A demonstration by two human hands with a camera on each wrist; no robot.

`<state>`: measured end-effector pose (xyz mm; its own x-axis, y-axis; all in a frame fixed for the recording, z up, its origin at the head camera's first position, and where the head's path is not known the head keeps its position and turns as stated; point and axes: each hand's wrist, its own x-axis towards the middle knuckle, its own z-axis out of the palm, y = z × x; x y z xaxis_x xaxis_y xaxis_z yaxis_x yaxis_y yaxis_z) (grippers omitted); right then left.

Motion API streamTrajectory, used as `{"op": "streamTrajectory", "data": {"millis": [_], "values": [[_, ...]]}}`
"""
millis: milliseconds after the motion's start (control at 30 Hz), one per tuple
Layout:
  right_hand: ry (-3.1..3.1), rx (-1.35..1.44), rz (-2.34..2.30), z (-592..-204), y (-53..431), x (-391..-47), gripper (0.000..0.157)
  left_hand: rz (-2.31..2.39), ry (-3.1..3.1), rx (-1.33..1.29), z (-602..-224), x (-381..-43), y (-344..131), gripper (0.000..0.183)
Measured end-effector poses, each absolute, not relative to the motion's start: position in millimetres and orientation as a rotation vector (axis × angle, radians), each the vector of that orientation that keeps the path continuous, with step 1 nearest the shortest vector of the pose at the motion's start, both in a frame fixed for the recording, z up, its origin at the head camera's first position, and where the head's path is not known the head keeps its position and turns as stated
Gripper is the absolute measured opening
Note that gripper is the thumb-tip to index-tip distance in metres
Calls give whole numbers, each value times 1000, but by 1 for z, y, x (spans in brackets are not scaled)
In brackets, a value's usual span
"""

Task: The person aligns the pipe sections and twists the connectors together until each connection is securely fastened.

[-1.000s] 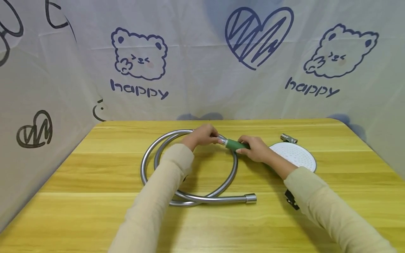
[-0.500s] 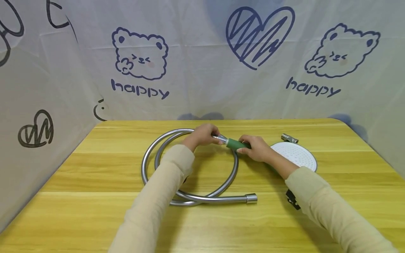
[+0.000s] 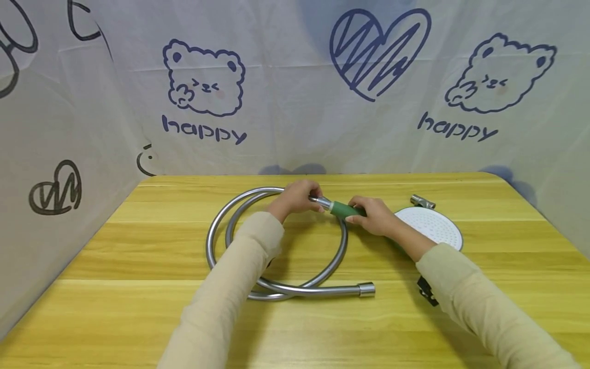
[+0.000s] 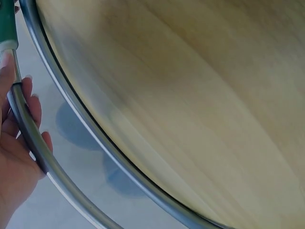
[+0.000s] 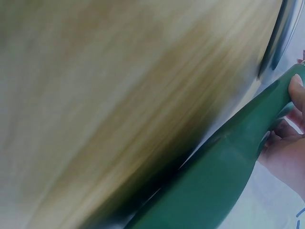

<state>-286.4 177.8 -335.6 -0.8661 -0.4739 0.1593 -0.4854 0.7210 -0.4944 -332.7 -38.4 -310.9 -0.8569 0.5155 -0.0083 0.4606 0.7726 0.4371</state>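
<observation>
A green hand shower (image 3: 343, 210) with a round white spray face (image 3: 430, 226) lies at the right, its handle pointing left. My right hand (image 3: 372, 217) grips the handle, and the green back fills the lower right wrist view. At the handle's end sits the metal connector (image 3: 324, 203) of a grey shower hose (image 3: 210, 233). My left hand (image 3: 297, 197) pinches the hose at this connector; in the left wrist view the thumb lies on the metal and the fingers (image 4: 35, 107) curl behind the hose. Connector and handle end meet in line there.
The hose's coil rests on the wooden table (image 3: 138, 318), its other metal end (image 3: 366, 289) pointing right. Behind the spray face lies a small metal fitting (image 3: 422, 202). A black piece (image 3: 426, 291) shows by the right sleeve. A printed cloth (image 3: 286, 128) hangs at the back.
The left thumb and fingers have shifted slightly on the connector, so more of its metal shows. The right hand and hand shower have hardly moved.
</observation>
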Motion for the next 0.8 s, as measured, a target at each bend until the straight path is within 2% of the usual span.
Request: {"op": "streamTrajectory", "data": {"millis": [267,433,800], "values": [[-2890,820,824,-334,178,-286,22,597,2751,905,-315,-343,-43,31],[-2890,830,809,-335,178,-287,24,493,2767,863,-306,-331,-40,29],[-2894,834,811,-337,178,-287,24,454,2858,827,-308,-327,-38,24]]}}
